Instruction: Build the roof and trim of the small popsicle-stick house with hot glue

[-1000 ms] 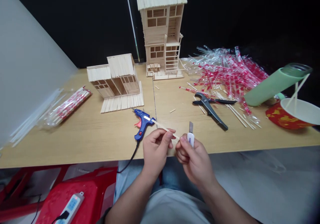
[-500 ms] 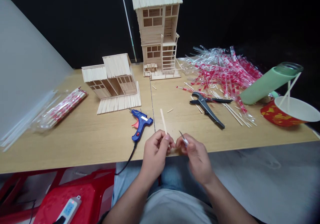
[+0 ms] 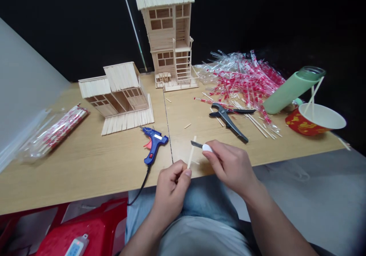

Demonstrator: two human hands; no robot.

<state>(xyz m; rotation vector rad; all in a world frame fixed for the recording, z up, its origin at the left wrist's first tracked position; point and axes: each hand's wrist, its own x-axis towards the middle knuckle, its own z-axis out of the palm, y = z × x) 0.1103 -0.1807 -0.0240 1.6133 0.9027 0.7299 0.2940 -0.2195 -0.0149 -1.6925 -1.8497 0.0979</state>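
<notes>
Fingers of the left hand (image 3: 171, 187) were shut on the near end of a thin wooden stick (image 3: 191, 152), just over the near edge of the counter (image 3: 114, 172). The stick's far end poked up and away. Fingers of the right hand (image 3: 234, 166) were curled shut around the white handle of a small knife (image 3: 207, 148), and its blade crossed the stick near the far end — I could not tell if they touched.

A blue glue gun (image 3: 156, 143) lay left of the stick, with its black cord (image 3: 145, 181) hanging over the near edge. Farther back sat a low stick house (image 3: 122, 84) on the left and a tall stick house (image 3: 161, 38) near the middle. Black cutters (image 3: 230, 122) lay on the right, near some loose sticks (image 3: 259, 126). Behind them was a pile of red and clear wrappers (image 3: 243, 73). On the far right were a tilted green bottle (image 3: 288, 92) and a red bowl (image 3: 303, 124) — two sticks stood in the bowl.
</notes>
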